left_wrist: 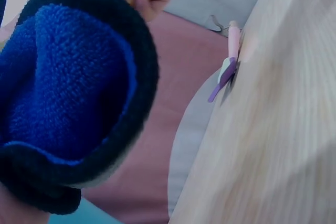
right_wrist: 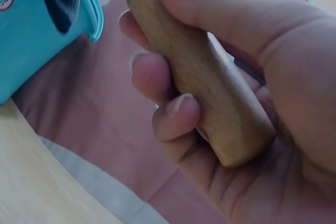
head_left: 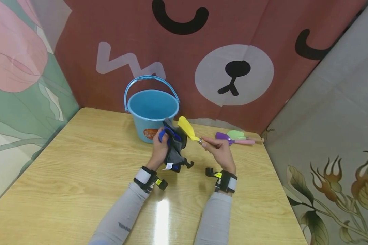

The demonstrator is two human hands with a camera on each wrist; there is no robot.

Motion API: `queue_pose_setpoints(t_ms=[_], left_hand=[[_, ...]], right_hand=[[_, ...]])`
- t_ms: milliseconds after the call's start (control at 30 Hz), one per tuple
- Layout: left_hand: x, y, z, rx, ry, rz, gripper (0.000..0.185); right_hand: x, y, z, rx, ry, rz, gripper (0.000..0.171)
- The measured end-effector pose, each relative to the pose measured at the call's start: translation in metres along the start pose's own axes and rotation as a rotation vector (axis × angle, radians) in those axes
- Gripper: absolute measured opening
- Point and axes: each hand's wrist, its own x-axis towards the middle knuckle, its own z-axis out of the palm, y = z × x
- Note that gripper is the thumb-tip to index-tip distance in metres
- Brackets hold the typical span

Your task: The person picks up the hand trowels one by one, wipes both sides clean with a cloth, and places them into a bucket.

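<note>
My left hand (head_left: pixel 160 144) grips a bunched cloth (head_left: pixel 174 143), black and grey outside with blue fleece inside (left_wrist: pixel 63 98), held against the blade of a small yellow shovel (head_left: pixel 186 127). My right hand (head_left: pixel 218 149) holds that shovel by its wooden handle (right_wrist: pixel 202 77), fingers and thumb curled round it. Both hands are raised above the wooden table (head_left: pixel 79 163), just in front of a blue bucket (head_left: pixel 151 109) with its handle upright.
A purple shovel (head_left: pixel 223 136) and a green one (head_left: pixel 236 134) with pink handles lie at the table's far right edge, also seen as the pair of shovels (left_wrist: pixel 227 74). A brown bear-face curtain (head_left: pixel 233 68) hangs behind the table. Fabric walls close in on both sides.
</note>
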Motion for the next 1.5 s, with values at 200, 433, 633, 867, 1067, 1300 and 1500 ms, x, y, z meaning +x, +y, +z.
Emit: queue_pose_setpoints(t_ms=[200,433,633,867,1067,1300,1500], left_hand=[[-0.004,-0.004,0.005,-0.003,-0.042,-0.004,0.094],[-0.008,0.000,0.009,-0.020,-0.069,-0.019,0.041],[-0.009,-0.002,0.009,-0.015,-0.076,-0.005,0.064],[-0.008,-0.002,0.011,-0.031,-0.069,-0.022,0.107],[-0.007,-0.002,0.010,-0.028,-0.083,-0.029,0.105],[-0.007,-0.001,0.009,-0.024,-0.084,-0.037,0.101],[-0.006,-0.002,0.008,-0.025,-0.085,-0.025,0.099]], right_hand=[[0.006,0.010,0.003,0.039,-0.035,-0.062,0.031],[0.014,0.018,0.010,0.063,-0.080,-0.078,0.032],[0.011,0.000,0.015,0.032,-0.086,-0.080,0.030],[0.009,-0.012,0.019,0.020,-0.106,-0.021,0.030],[0.009,-0.010,0.018,0.012,-0.111,0.007,0.030],[0.009,-0.007,0.017,0.024,-0.136,0.008,0.029],[0.010,-0.006,0.016,0.026,-0.142,-0.003,0.029]])
